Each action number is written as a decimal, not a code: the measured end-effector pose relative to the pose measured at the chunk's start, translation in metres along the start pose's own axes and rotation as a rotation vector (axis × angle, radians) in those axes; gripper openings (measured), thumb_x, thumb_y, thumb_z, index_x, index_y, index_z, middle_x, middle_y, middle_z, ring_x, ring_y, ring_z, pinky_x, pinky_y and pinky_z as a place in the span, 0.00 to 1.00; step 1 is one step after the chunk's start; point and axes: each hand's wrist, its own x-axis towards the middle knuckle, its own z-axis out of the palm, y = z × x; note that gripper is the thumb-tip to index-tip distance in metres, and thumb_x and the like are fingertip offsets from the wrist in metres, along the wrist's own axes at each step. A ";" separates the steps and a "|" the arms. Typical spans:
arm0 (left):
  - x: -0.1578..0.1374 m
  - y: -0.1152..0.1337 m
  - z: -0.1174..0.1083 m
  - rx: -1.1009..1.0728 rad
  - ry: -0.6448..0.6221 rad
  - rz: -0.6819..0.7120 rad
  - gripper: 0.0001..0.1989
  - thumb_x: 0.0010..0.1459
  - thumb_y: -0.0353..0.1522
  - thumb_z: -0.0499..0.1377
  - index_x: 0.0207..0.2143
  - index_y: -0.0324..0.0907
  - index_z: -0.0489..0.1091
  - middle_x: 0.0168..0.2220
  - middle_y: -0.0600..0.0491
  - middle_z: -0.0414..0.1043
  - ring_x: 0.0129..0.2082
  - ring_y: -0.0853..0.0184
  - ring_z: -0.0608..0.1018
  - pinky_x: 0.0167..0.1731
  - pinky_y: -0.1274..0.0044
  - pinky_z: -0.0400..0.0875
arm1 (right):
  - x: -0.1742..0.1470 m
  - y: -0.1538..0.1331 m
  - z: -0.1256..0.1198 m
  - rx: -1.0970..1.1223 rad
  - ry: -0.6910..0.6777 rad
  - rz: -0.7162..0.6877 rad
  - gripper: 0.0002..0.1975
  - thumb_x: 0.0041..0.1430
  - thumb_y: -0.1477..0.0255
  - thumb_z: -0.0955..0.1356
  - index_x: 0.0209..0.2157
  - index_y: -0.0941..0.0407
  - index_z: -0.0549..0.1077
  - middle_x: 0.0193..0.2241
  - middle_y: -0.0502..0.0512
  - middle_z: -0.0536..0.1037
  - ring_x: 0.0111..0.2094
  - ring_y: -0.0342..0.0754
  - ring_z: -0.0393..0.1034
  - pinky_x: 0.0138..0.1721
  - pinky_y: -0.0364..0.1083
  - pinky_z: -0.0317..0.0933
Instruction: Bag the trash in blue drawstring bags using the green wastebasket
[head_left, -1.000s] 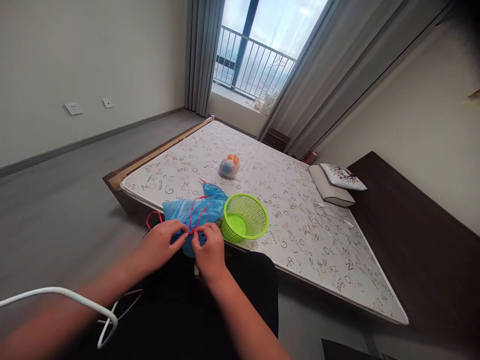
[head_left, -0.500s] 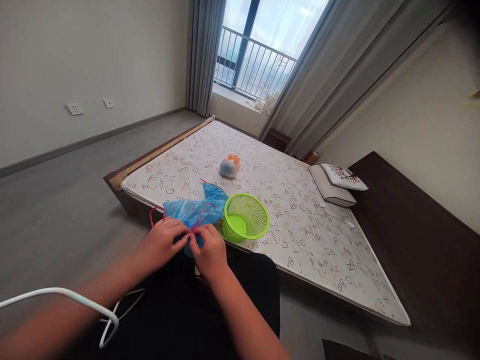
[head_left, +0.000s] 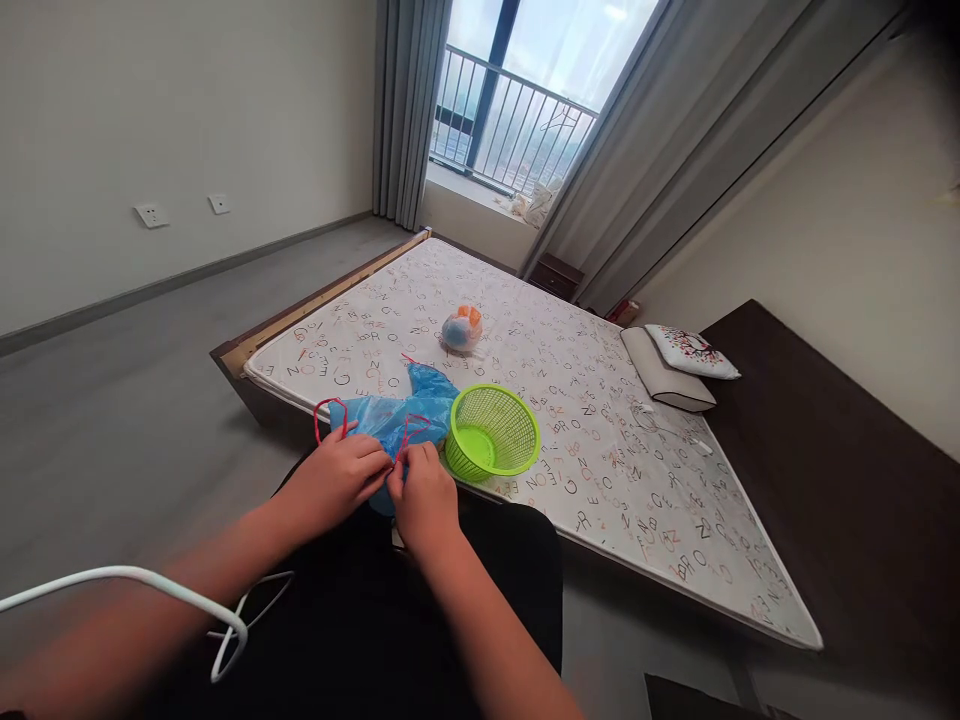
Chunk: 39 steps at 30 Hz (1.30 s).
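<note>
My left hand [head_left: 346, 474] and my right hand [head_left: 425, 492] meet low in the view, fingertips pinched together on a red drawstring [head_left: 409, 430]. The string belongs to a blue plastic bag [head_left: 375, 420] that lies over the near edge of the bed and hangs down behind my hands. A loop of the same red string stands up beside my left hand. Just right of the bag, a green plastic basket [head_left: 491, 440] sits tilted toward me, with nothing visible in it. The exact point where the fingers grip is partly hidden.
The bed's mattress [head_left: 600, 450] stretches ahead, bearing a tied clear bag with orange and blue contents [head_left: 462, 330]. Pillows [head_left: 667, 370] lie at the right by the dark headboard [head_left: 825, 420]. A white cable [head_left: 135, 574] crosses over my left forearm.
My fingers have shifted slightly along the red drawstring, and the left fingers have spread a little. The string loop at the left stands higher. Basket and tied bag stay in place.
</note>
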 end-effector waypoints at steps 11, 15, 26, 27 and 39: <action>0.003 0.008 0.003 -0.206 0.008 -0.214 0.11 0.67 0.37 0.55 0.40 0.45 0.77 0.37 0.53 0.81 0.35 0.65 0.80 0.45 0.71 0.73 | -0.001 0.005 0.002 0.280 0.111 0.132 0.04 0.64 0.76 0.63 0.38 0.54 0.68 0.36 0.54 0.72 0.34 0.48 0.69 0.34 0.46 0.62; 0.003 0.011 -0.002 -0.317 0.051 -0.353 0.15 0.68 0.42 0.54 0.48 0.48 0.77 0.39 0.55 0.82 0.33 0.66 0.81 0.37 0.75 0.75 | 0.001 0.008 -0.002 0.434 0.131 0.033 0.05 0.66 0.75 0.62 0.38 0.55 0.68 0.36 0.54 0.72 0.37 0.47 0.68 0.38 0.46 0.64; 0.009 0.003 -0.006 -0.340 0.068 -0.134 0.12 0.67 0.39 0.56 0.38 0.45 0.79 0.40 0.52 0.79 0.42 0.64 0.79 0.48 0.71 0.72 | -0.002 0.013 -0.007 0.512 0.081 -0.070 0.05 0.67 0.73 0.61 0.38 0.54 0.68 0.37 0.55 0.73 0.40 0.47 0.69 0.41 0.46 0.66; 0.009 0.004 -0.006 -0.339 0.060 -0.146 0.12 0.67 0.39 0.56 0.38 0.45 0.78 0.40 0.52 0.79 0.42 0.64 0.79 0.48 0.72 0.72 | -0.003 0.013 -0.007 0.476 0.084 -0.068 0.05 0.67 0.74 0.61 0.38 0.54 0.68 0.37 0.55 0.72 0.40 0.47 0.69 0.41 0.46 0.66; 0.005 0.007 -0.003 -0.400 0.126 -0.309 0.11 0.68 0.38 0.53 0.35 0.44 0.70 0.36 0.53 0.74 0.38 0.65 0.75 0.41 0.75 0.71 | 0.001 0.006 -0.002 0.511 0.143 0.053 0.04 0.67 0.71 0.64 0.39 0.55 0.70 0.36 0.54 0.73 0.37 0.46 0.69 0.40 0.45 0.66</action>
